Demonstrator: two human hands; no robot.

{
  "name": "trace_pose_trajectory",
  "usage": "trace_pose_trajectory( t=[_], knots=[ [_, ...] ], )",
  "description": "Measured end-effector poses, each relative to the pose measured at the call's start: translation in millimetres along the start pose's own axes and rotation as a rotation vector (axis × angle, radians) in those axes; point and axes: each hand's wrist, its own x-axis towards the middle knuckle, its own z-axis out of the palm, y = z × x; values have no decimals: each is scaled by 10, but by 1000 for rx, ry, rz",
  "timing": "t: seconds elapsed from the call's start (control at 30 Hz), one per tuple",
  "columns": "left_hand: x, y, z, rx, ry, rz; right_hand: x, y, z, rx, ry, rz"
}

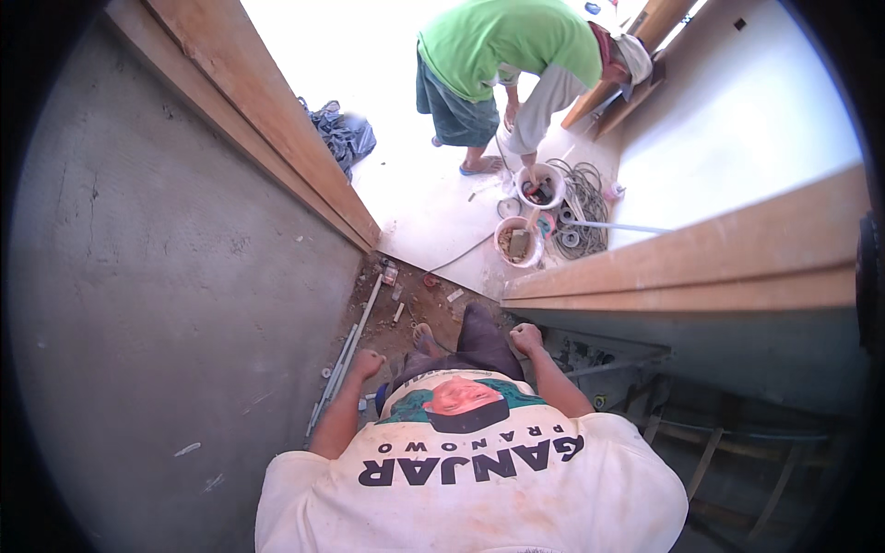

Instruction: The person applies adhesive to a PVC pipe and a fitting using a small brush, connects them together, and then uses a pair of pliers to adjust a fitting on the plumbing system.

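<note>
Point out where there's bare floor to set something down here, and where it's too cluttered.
Free: the pale floor between the wooden door frame and the co-worker. Crowded: around the white buckets and the coiled cable, and the dirt strip ahead of the left hand, littered with pipes and scraps.

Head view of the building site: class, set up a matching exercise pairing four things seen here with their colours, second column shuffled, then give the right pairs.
Things:
1. co-worker's shirt
2. bag by the door frame
3. grip of the tool in the upper bucket
4. coiled cable

Colours:
A. dark blue-grey
B. red
C. green
D. pale grey

Pairs: 1-C, 2-A, 3-B, 4-D
</note>
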Motion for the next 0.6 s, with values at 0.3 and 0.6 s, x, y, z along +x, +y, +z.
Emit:
trace_pose_trajectory(
  t=[0.3, 0.6],
  knots=[
    [1098, 966, -1394, -117, 159, -193, 1471, -466, -212, -110, -107, -43],
    [1984, 2115, -1751, -125, 27, -217, 3227, -1617, -1007, -155, -91, -299]
  ],
)
